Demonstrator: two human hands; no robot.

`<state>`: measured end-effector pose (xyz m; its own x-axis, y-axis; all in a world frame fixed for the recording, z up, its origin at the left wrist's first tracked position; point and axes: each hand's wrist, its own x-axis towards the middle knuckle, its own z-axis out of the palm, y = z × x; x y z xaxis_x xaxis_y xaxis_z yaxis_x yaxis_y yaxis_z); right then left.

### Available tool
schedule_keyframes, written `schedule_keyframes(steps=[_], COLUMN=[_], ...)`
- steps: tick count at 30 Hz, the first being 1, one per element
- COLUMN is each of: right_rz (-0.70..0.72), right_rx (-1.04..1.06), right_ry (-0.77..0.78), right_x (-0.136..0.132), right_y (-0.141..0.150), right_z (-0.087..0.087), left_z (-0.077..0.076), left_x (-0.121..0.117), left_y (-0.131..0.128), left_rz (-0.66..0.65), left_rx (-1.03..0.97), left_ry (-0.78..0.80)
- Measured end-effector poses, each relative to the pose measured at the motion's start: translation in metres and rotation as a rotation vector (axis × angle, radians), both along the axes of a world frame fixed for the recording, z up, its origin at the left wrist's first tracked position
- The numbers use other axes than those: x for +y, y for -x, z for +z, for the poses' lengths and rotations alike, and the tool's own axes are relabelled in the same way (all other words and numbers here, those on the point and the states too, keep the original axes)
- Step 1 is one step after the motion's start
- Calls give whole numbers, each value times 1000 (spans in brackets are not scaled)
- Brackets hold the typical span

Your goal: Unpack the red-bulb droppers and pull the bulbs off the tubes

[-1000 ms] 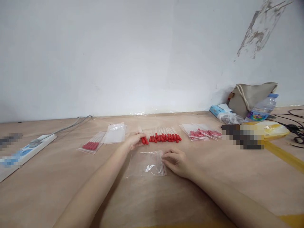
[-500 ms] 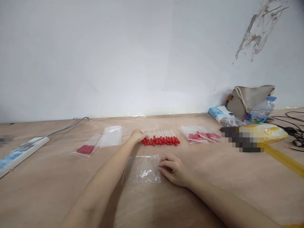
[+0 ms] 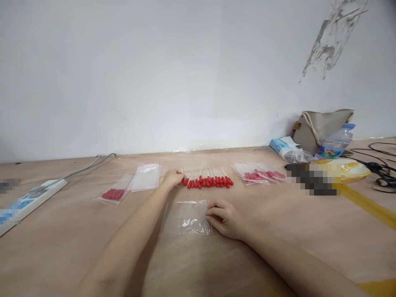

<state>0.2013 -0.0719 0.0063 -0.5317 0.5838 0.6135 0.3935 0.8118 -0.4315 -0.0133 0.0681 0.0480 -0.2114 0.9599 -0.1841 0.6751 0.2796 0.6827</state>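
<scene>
A row of droppers with red bulbs and thin pale stems lies on the table, bulbs towards me. At the row's left end, my left hand is closed with its fingertips on the leftmost dropper; the hand partly hides it. In front of the row a clear zip bag lies flat, its red-lined opening to the right. My right hand pinches that opening edge between thumb and fingers.
Left stand a filled bag of droppers, a stack of zip bags and a power strip. Right are more filled bags, a tissue pack, a bottle, a grey bag, cables and yellow tape.
My left hand has shifted slightly left at the end of the dropper row. The right hand keeps its pinch on the bag. The whole view has moved a little.
</scene>
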Motion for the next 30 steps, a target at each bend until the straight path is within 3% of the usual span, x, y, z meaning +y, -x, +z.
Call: schedule_keyframes(steps=[11,22,25,28,29,30], right_rz=[23,10,11,38,49,59], right_rx=[3,-30,-122,-189,-206,-222], right_ry=[6,-40,-61,-57,-51,-42], right_x=[1,-2,-3,-4,-4,-4], right_y=[-1,-4,-6,-6,-6,-5], right_z=[0,5,9,10,10,10], left_z=[3,-1,4,4,2,0], left_x=[-10,-13,-36,-79,-95,-110], left_y=[-6,5,4,6,8,11], left_rz=[-91,-83,-117,-245,-350,-576], left_rx=[-80,77,169,220,226,268], left_ry=[121,-107,-253,-404,-442,-498])
